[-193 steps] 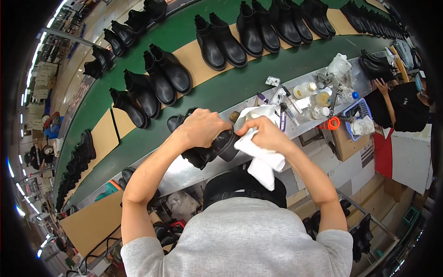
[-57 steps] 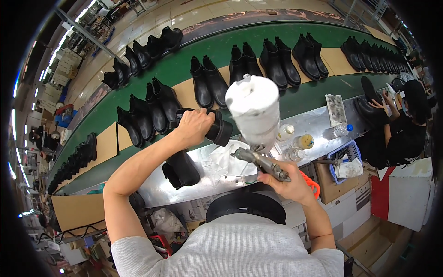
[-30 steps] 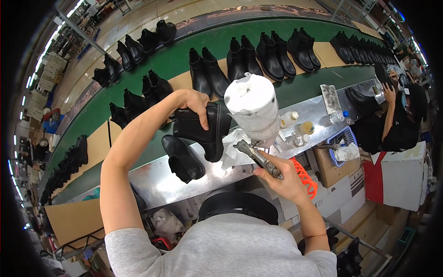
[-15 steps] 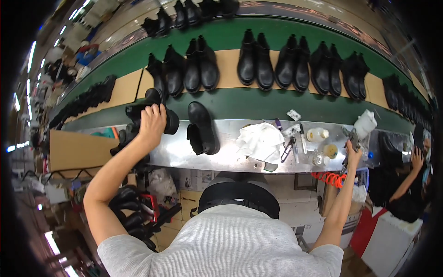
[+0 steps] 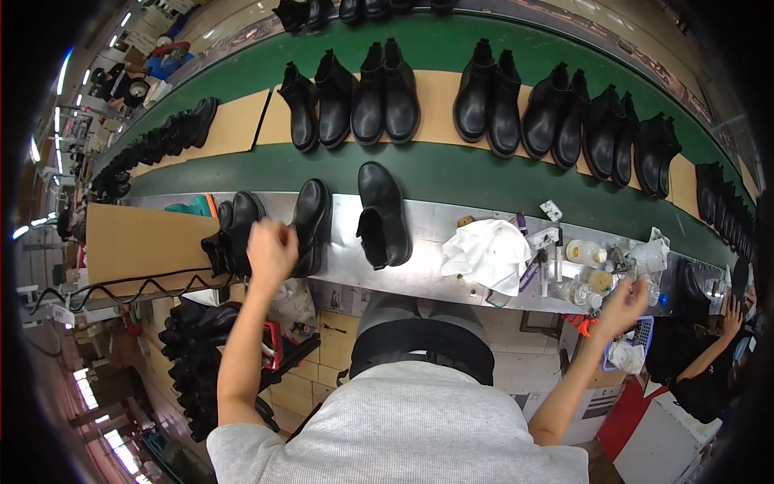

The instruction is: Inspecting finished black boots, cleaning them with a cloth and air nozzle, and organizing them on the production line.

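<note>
My left hand is loosely closed over the left part of the bench, with nothing visible in its curled fingers. A black ankle boot stands immediately to its right, and more black boots stand to its left, partly hidden. Another single black boot is farther right, toe pointing away from me. My right hand hovers at the bench's front edge, fingers apart and empty. A metal spray gun lies just beyond it, beside a white crumpled wrap.
A white cloth, pens and small bottles lie on the metal bench. Pairs of black boots line the green conveyor. A cardboard panel stands left. At right, a co-worker's hand touches the bench end.
The boot my left hand held up now stands on the bench, and that hand has drawn back. My right hand has let go of the spray gun and moved toward me.
</note>
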